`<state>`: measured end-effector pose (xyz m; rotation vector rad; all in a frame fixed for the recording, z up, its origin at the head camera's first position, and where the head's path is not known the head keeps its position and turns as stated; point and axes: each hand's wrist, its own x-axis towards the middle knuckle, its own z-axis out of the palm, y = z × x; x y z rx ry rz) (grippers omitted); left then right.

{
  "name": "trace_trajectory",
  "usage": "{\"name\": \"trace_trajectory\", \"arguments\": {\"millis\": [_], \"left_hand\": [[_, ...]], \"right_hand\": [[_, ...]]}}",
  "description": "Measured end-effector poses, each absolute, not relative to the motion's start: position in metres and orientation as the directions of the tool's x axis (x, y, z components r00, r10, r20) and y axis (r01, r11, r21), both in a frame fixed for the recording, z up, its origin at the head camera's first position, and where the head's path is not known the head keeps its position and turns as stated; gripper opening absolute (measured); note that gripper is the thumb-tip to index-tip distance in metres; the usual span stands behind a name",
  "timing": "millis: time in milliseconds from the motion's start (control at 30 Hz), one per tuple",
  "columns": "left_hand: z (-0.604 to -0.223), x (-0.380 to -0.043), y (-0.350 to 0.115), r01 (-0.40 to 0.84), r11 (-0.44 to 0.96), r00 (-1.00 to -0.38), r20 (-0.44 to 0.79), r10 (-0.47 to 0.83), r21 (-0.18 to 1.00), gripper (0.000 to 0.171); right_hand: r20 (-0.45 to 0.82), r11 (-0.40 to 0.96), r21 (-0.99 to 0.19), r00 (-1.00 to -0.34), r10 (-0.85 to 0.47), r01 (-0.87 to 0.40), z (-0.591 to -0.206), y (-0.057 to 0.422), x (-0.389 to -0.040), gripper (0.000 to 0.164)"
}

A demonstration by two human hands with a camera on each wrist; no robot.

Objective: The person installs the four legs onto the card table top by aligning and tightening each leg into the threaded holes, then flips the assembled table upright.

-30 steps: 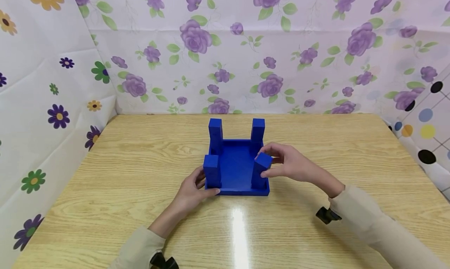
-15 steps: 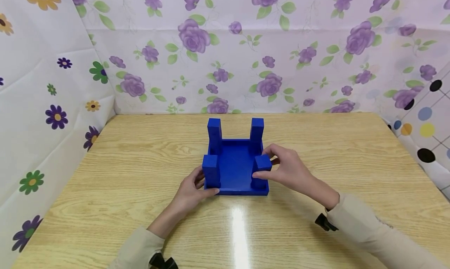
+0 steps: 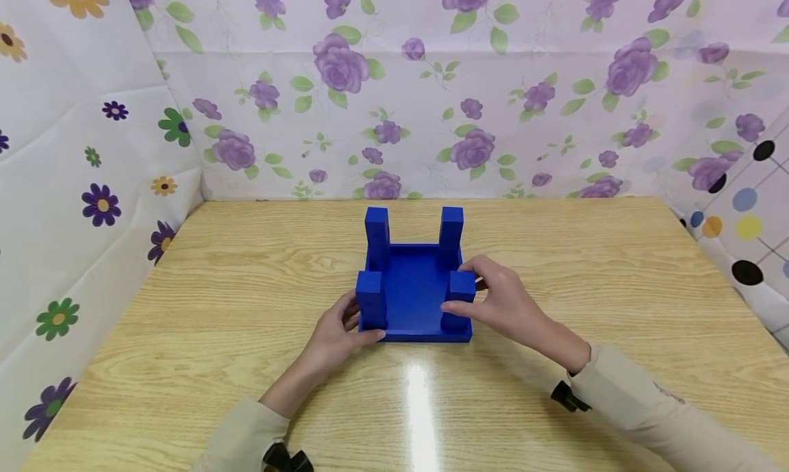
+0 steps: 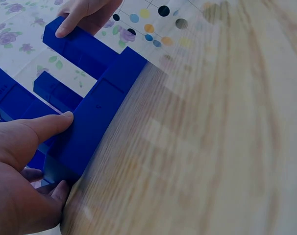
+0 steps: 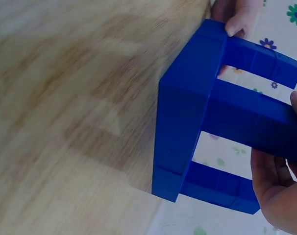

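A shallow blue square tray point(image 3: 414, 301) with a low rim lies on the table, a square blue post rising at each corner. My left hand point(image 3: 335, 331) grips its near left corner, thumb over the front rim and fingers round the outer side. Beside that thumb stands the near left post point(image 3: 370, 297). My right hand point(image 3: 508, 304) pinches the near right post point(image 3: 461, 282) near its top, thumb across the front and fingers behind. In the right wrist view this post point(image 5: 246, 112) stands square to the tray, its foot at the corner.
At the tray's back corners stand the far left post point(image 3: 378, 236) and far right post point(image 3: 451, 232). The wooden table point(image 3: 246, 273) stretches out around the tray. A flowered cloth point(image 3: 394, 116) hangs along the back edge, with more patterned cloth at both sides.
The near right post was tilted and turned a second ago and now stands upright. My right thumb has moved left across its front. The left hand and tray have stayed put.
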<state>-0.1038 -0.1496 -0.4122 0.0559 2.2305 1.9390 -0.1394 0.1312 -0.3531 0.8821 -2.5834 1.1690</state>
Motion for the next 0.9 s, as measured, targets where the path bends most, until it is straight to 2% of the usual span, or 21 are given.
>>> {"name": "trace_trajectory", "arguments": {"millis": [200, 433, 567, 900], "left_hand": [[-0.412, -0.104, -0.148, -0.087, 0.135, -0.982, -0.107, 0.154, 0.987, 0.077], [-0.412, -0.105, -0.149, -0.095, 0.138, -0.982, -0.116, 0.152, 0.986, 0.077], [-0.412, -0.105, -0.150, -0.086, 0.133, -0.982, -0.107, 0.158, 0.987, 0.077], [-0.414, -0.104, -0.151, -0.090, 0.138, -0.982, -0.111, 0.152, 0.986, 0.078]], "right_hand": [[0.200, 0.415, -0.778, -0.813, -0.547, -0.471, -0.349, 0.144, -0.147, 0.062], [0.017, 0.229, -0.935, -0.680, -0.733, -0.271, -0.342, 0.163, -0.170, 0.058], [-0.015, 0.184, -0.963, -0.641, -0.767, -0.197, -0.340, 0.166, -0.176, 0.056], [0.021, 0.110, -0.978, -0.608, -0.793, -0.176, -0.338, 0.161, -0.179, 0.048]]}}
